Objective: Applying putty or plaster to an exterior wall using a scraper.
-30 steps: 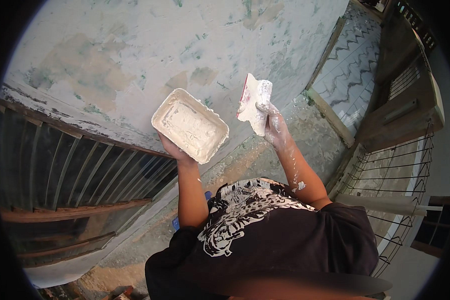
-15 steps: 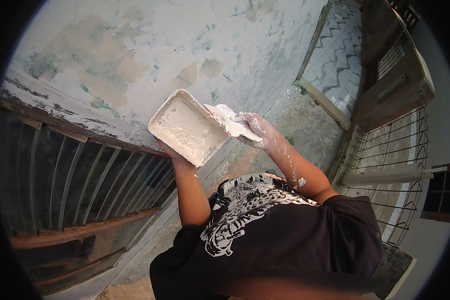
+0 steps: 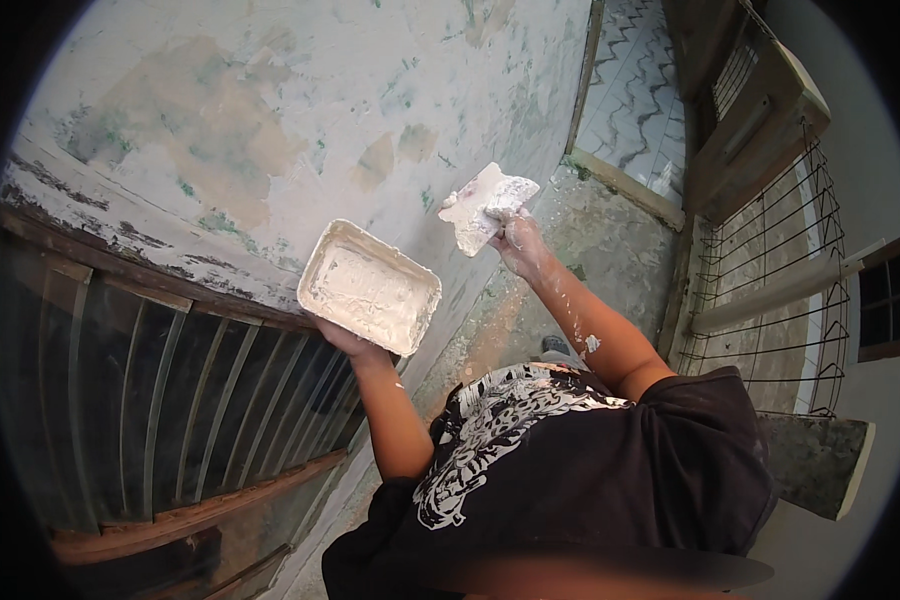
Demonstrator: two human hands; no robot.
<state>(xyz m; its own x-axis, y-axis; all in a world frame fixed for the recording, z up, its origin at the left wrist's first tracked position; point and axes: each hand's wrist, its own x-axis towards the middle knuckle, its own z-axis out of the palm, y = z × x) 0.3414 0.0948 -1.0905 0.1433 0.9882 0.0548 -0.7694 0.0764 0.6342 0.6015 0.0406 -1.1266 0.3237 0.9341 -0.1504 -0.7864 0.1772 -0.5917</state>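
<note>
I see the flat putty blade (image 3: 485, 208) loaded with pale paste, held up and a little right of centre, its broad face turned toward the wall (image 3: 270, 120) and just off the plaster. Its long axis runs slantwise, from the grip low on the right up toward the left. My right hand (image 3: 518, 238) is closed tight on its handle, fingers crusted white. The shallow rectangular tray (image 3: 368, 287) lies down and left of the blade, near but apart from it, nearly level and smeared with the same wet white filler; my left hand (image 3: 342, 338) cups it from beneath at its lower edge. The wall is rough and mottled, cream patches over flaking green. Below left runs a barred metal railing (image 3: 150, 400).
</note>
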